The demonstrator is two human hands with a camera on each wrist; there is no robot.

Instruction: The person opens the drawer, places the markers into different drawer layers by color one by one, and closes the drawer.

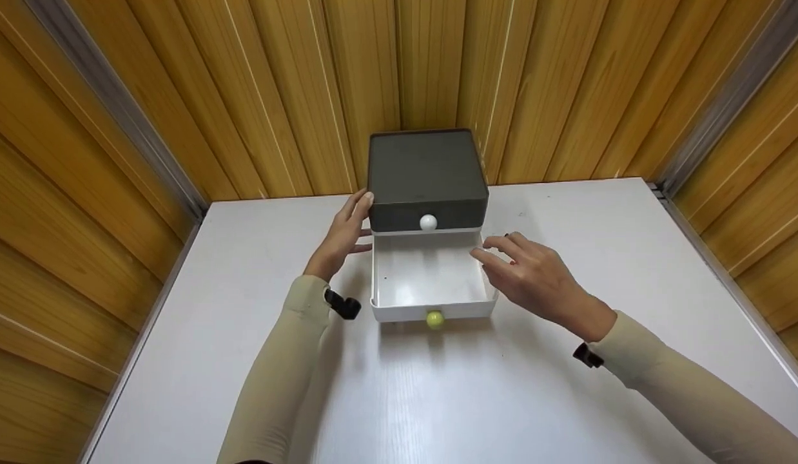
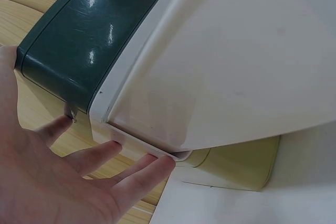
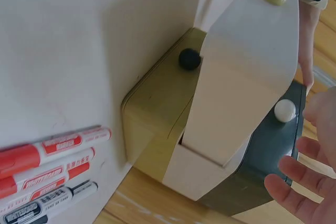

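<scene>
Nearest to me on the white bench (image 1: 437, 399) lie my two sleeved forearms, each with a dark strap at the wrist. Just beyond them the white drawer (image 1: 428, 277) of a small drawer unit stands pulled out toward me, its yellow-green knob (image 1: 435, 319) on the near face and its inside bare.

My right hand (image 1: 534, 277) hovers at the drawer's right rim, fingers spread and relaxed, gripping nothing; I cannot tell whether the fingertips touch the rim. My left hand (image 1: 344, 235) is flat and wide too, with straight fingers lying along the left side of the unit, where the drawer meets the dark green top drawer (image 1: 428, 216). The left wrist view shows those fingers (image 2: 142, 174) against the lower edge of the white drawer's side.

The dark green drawer sits closed above the open one and carries a white knob (image 1: 428, 223). The right wrist view shows a third, olive drawer (image 3: 157, 108) at the bottom, closed, with a black knob (image 3: 189, 59); the open white drawer hides it from my head view. On the bench to the right of the unit, seen only in that wrist view, lie four markers (image 3: 47, 169), three red and one black, side by side.

Farthest off, the unit backs onto the wooden panel wall (image 1: 399, 64), which also closes in the bench at left and right.
</scene>
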